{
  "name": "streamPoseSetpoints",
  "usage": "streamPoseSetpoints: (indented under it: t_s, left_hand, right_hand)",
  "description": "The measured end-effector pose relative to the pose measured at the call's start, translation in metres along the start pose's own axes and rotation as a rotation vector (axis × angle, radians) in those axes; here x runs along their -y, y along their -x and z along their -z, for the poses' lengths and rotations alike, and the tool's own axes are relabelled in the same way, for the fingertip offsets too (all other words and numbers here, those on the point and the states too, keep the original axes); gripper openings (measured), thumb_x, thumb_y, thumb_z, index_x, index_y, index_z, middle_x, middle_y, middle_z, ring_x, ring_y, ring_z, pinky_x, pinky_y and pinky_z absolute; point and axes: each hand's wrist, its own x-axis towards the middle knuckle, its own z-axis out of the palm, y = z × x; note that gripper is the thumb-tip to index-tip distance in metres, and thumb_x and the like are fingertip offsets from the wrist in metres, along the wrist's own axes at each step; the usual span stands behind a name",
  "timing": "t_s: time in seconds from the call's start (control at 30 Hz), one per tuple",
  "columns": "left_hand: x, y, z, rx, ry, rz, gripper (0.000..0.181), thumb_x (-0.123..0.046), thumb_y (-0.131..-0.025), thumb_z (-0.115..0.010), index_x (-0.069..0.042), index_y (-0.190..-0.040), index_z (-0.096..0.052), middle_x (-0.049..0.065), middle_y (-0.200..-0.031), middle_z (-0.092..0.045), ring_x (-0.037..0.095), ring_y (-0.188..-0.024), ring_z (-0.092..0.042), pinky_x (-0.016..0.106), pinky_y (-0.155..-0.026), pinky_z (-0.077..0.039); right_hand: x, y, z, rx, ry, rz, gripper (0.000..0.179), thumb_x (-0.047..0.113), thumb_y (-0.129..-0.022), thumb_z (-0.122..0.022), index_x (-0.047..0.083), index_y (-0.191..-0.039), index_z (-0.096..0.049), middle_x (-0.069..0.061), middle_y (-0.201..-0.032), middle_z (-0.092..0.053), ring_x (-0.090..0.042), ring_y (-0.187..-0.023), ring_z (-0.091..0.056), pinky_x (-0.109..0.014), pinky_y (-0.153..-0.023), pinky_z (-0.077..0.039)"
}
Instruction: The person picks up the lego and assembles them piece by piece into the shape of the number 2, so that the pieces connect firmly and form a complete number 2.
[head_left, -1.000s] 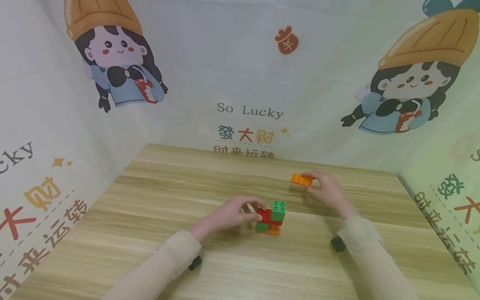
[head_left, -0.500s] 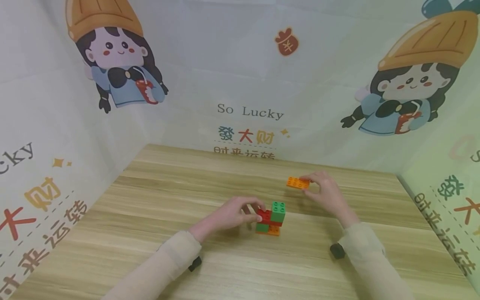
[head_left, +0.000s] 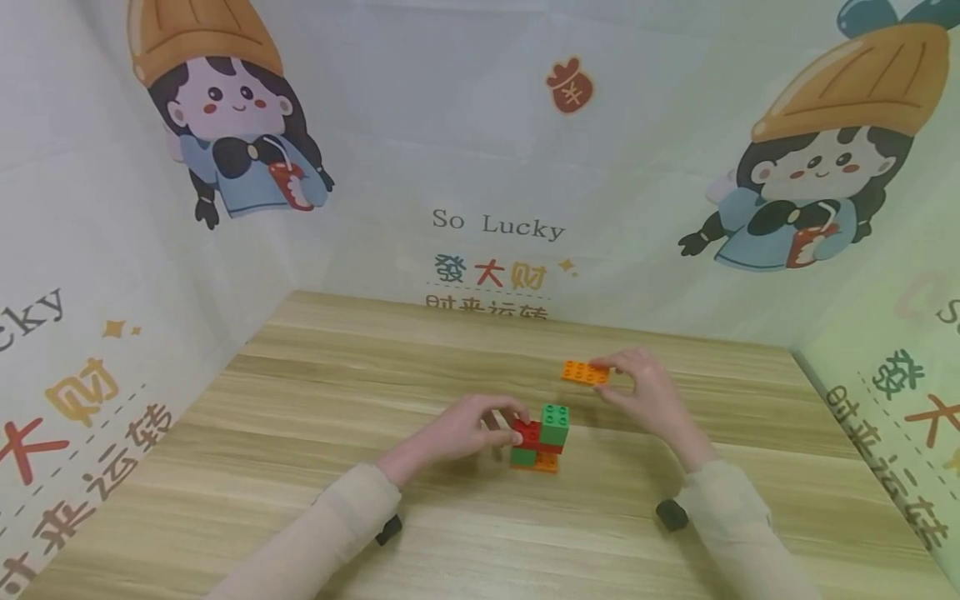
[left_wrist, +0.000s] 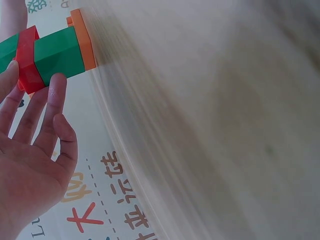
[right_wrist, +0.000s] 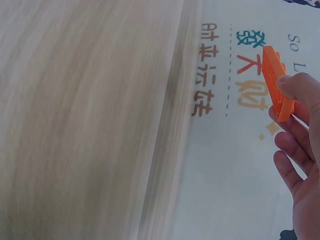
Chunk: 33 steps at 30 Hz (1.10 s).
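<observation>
A small stack of toy building bricks stands on the table, with an orange plate (head_left: 547,463) at the bottom, a green brick (left_wrist: 59,54) on it, a red brick (head_left: 542,444) above, and another green brick (head_left: 555,425) on top at the right. My left hand (head_left: 474,423) pinches the red brick between thumb and fingers from the left side. Behind the stack and to its right, my right hand (head_left: 645,390) holds a thin orange brick (head_left: 577,372) by its right end. In the right wrist view, this orange brick (right_wrist: 276,85) is clear of the table, thumb on one face.
The wooden table (head_left: 315,375) has a light grain. A printed cloth (head_left: 375,167) rises behind it and along both sides. Dark wrist-worn pieces (head_left: 672,515) sit beneath both sleeves.
My right hand has carried the orange brick leftward and slightly nearer, toward the stack. The left hand and the stack have stayed in place.
</observation>
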Motion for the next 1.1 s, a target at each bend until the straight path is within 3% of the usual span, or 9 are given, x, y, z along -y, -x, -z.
streamPoseSetpoints:
  t_s: [0.63, 1.1]
  left_hand:
    - [0.001, 0.001, 0.000, 0.005, 0.023, 0.004, 0.026, -0.027, -0.092, -0.070, -0.025, -0.117, -0.066, -0.004, -0.108, -0.070, 0.009, -0.084, -0.065, 0.027, -0.079, -0.054]
    - [0.000, 0.000, 0.001, 0.007, 0.016, -0.002, 0.025, -0.028, -0.092, -0.070, -0.024, -0.117, -0.066, -0.004, -0.106, -0.071, 0.009, -0.082, -0.065, 0.026, -0.077, -0.054]
  right_hand:
    - [0.032, 0.004, 0.002, -0.141, -0.076, 0.146, 0.036, 0.009, -0.076, -0.083, 0.010, -0.111, -0.073, -0.006, -0.105, -0.075, -0.021, -0.094, -0.062, -0.036, -0.079, -0.055]
    - [0.051, 0.011, 0.005, -0.145, -0.143, 0.126, 0.036, 0.014, -0.077, -0.083, 0.012, -0.112, -0.073, -0.003, -0.110, -0.074, -0.017, -0.099, -0.062, -0.030, -0.085, -0.052]
